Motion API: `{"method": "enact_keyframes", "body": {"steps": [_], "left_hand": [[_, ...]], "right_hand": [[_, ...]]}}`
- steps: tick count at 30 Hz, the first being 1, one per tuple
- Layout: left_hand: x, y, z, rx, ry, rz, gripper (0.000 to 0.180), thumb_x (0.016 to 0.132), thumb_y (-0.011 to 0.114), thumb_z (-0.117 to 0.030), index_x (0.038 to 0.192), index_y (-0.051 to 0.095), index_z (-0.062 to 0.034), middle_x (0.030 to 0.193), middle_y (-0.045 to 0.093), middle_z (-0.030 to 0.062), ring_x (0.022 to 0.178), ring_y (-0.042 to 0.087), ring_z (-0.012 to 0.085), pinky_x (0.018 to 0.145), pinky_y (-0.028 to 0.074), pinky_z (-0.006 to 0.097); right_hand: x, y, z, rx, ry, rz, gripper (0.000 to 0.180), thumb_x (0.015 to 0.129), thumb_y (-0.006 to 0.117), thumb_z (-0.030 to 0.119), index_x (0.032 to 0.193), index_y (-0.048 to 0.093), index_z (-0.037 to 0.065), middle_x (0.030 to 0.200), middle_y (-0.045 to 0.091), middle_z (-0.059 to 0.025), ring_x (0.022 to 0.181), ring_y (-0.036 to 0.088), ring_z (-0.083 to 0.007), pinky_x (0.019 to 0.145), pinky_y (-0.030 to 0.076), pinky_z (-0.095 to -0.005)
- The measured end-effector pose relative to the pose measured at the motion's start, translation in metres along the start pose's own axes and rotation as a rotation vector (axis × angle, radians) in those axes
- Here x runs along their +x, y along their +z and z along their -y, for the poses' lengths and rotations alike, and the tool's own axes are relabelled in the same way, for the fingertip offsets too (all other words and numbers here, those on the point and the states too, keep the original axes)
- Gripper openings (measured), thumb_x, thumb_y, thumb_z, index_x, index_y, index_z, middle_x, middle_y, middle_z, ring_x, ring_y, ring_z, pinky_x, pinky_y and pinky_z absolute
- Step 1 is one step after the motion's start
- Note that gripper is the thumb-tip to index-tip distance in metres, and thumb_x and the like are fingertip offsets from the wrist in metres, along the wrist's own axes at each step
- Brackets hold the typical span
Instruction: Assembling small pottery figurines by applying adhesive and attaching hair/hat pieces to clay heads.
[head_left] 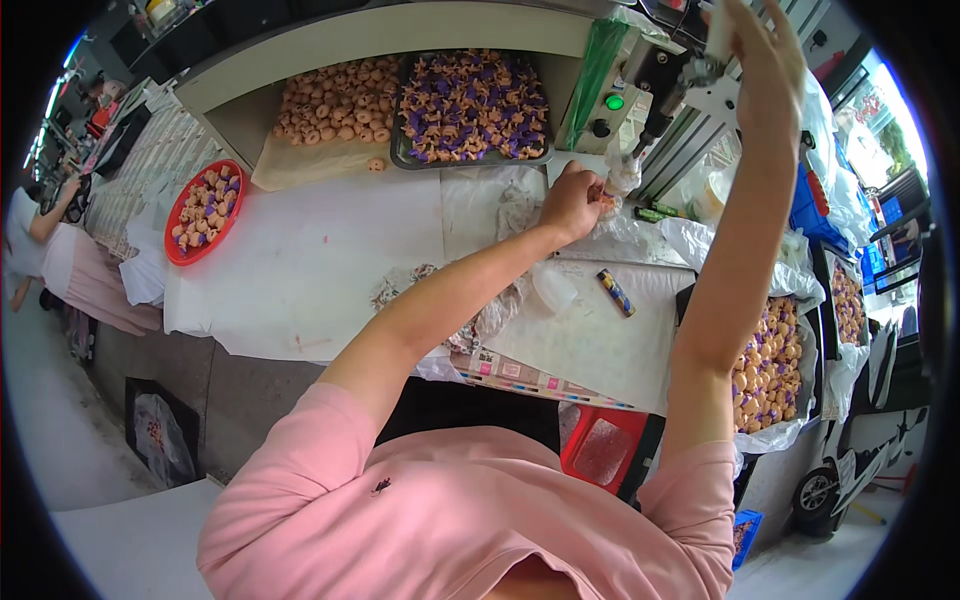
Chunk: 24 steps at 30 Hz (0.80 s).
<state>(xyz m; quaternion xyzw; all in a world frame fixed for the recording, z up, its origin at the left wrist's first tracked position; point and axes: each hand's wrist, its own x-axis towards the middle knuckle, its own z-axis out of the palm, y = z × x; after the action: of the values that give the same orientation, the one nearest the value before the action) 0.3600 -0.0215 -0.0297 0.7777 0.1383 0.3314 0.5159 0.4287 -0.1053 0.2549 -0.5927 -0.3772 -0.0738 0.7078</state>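
Note:
My left hand (573,205) is at the foot of a bench press (655,125), its fingers pinched on a small peach-and-orange piece (607,203). That piece is mostly hidden by the fingers and by clear plastic wrap (624,172) around the press's lower end. My right hand (768,60) is raised high at the upper right, beside the top of the press. Its fingers run toward the picture's edge near a pale upright part, and whether they grip it does not show. A green light (614,102) glows on the press's control box.
A dark tray (398,150) of peach-and-purple figure parts stands in the shelf, beside a pile of round peach heads (340,98). A red basin (172,245) holds more parts at left. On the table lie a printed tube (616,293) and a clear cup (553,287). Filled trays (808,385) stand at right.

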Motion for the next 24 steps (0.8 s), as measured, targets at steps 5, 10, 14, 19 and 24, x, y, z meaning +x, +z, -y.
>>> {"method": "enact_keyframes", "body": {"steps": [5, 10, 14, 19, 24], "left_hand": [[-0.004, -0.005, 0.006, 0.165, 0.047, -0.010, 0.036, 0.065, 0.081, -0.011, 0.094, 0.061, -0.0032, 0.089, 0.054, 0.0076, 0.078, 0.055, 0.0204, 0.070, 0.047, 0.034], [-0.018, -0.048, 0.011, 0.062, -0.129, -0.005, 0.034, 0.070, 0.069, -0.001, 0.102, 0.060, -0.0045, 0.088, 0.051, 0.0024, 0.077, 0.051, 0.0153, 0.069, 0.044, 0.030], [-0.042, -0.105, -0.005, -1.132, -0.625, 0.228, 0.033, 0.073, 0.051, 0.011, 0.105, 0.055, 0.0035, 0.088, 0.054, 0.0042, 0.077, 0.052, 0.0150, 0.067, 0.045, 0.025], [-0.101, -0.145, -0.036, -1.273, -0.657, 0.243, 0.024, 0.091, 0.054, 0.000, 0.115, 0.055, 0.0013, 0.118, 0.058, 0.0147, 0.099, 0.061, 0.0168, 0.089, 0.053, 0.027], [-0.142, -0.164, -0.043, -1.418, -0.678, 0.269, 0.029, 0.095, 0.056, -0.018, 0.119, 0.055, -0.0030, 0.118, 0.059, 0.0164, 0.084, 0.066, 0.0132, 0.073, 0.060, 0.023]], "right_hand": [[-0.070, -0.044, -0.014, -0.016, -0.726, 0.052, 0.036, 0.091, 0.058, 0.024, 0.115, 0.056, -0.004, 0.084, 0.060, -0.0104, 0.082, 0.058, -0.0235, 0.087, 0.041, -0.0400], [-0.155, -0.047, -0.054, -0.159, -0.558, -0.058, 0.052, 0.091, 0.061, 0.032, 0.125, 0.052, -0.006, 0.116, 0.062, -0.0202, 0.111, 0.058, -0.0301, 0.102, 0.037, -0.0446], [-0.209, -0.045, -0.068, -0.432, -0.213, -0.039, 0.055, 0.089, 0.061, 0.016, 0.138, 0.041, -0.001, 0.133, 0.054, -0.0156, 0.125, 0.049, -0.0260, 0.099, 0.040, -0.0402], [-0.279, -0.008, -0.111, -0.758, 0.081, 0.418, 0.039, 0.082, 0.069, 0.014, 0.118, 0.060, 0.001, 0.114, 0.061, -0.0180, 0.107, 0.054, -0.0352, 0.091, 0.043, -0.0413], [-0.309, 0.002, -0.126, -0.776, 0.220, 0.459, 0.038, 0.082, 0.069, 0.013, 0.117, 0.059, 0.001, 0.106, 0.060, -0.0202, 0.103, 0.055, -0.0366, 0.087, 0.044, -0.0405]]}}
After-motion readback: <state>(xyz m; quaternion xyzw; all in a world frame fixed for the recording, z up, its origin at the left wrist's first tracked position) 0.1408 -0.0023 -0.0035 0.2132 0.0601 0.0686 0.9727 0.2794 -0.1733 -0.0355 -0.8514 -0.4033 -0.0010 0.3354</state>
